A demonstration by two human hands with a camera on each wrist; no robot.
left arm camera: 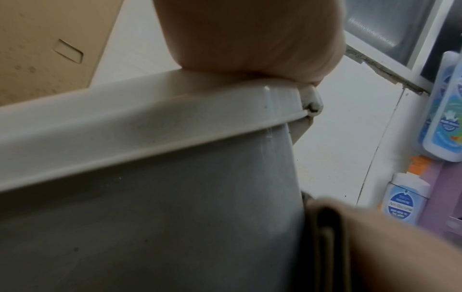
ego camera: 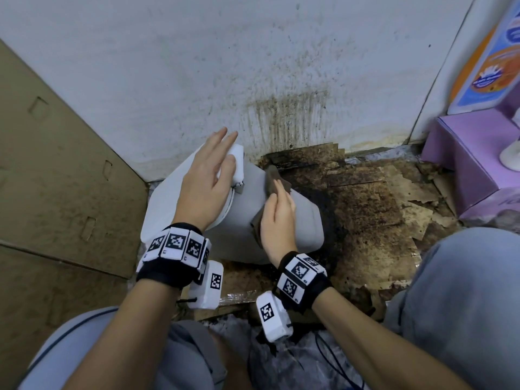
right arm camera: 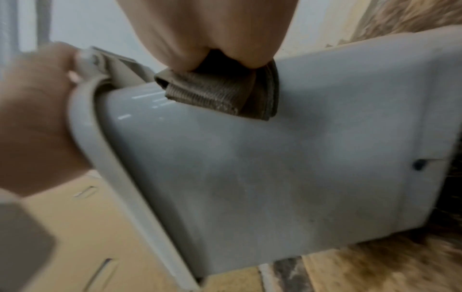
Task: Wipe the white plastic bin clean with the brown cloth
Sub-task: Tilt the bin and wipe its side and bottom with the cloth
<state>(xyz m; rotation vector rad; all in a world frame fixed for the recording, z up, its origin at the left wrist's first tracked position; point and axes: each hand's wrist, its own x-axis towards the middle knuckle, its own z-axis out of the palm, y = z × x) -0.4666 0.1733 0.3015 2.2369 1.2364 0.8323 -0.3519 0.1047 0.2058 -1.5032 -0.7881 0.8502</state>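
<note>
The white plastic bin (ego camera: 304, 220) lies tilted on its side on the floor, its lid (ego camera: 166, 201) toward the left. My left hand (ego camera: 208, 175) rests flat on the lid's edge with the fingers straight. My right hand (ego camera: 278, 218) presses the folded brown cloth (ego camera: 271, 178) against the bin's upper side, fingers laid along it. In the right wrist view the cloth (right arm camera: 220, 92) is bunched under my palm (right arm camera: 205, 29) on the bin wall (right arm camera: 275, 158). The left wrist view shows the lid rim (left arm camera: 150, 122) under my left palm (left arm camera: 250, 35).
A big cardboard box (ego camera: 56, 164) stands close on the left. The white wall (ego camera: 281, 114) behind is stained dark. Dirty, torn cardboard (ego camera: 365, 206) covers the floor under the bin. A purple box (ego camera: 472, 153) sits at the right. My knees (ego camera: 464, 305) flank the bin.
</note>
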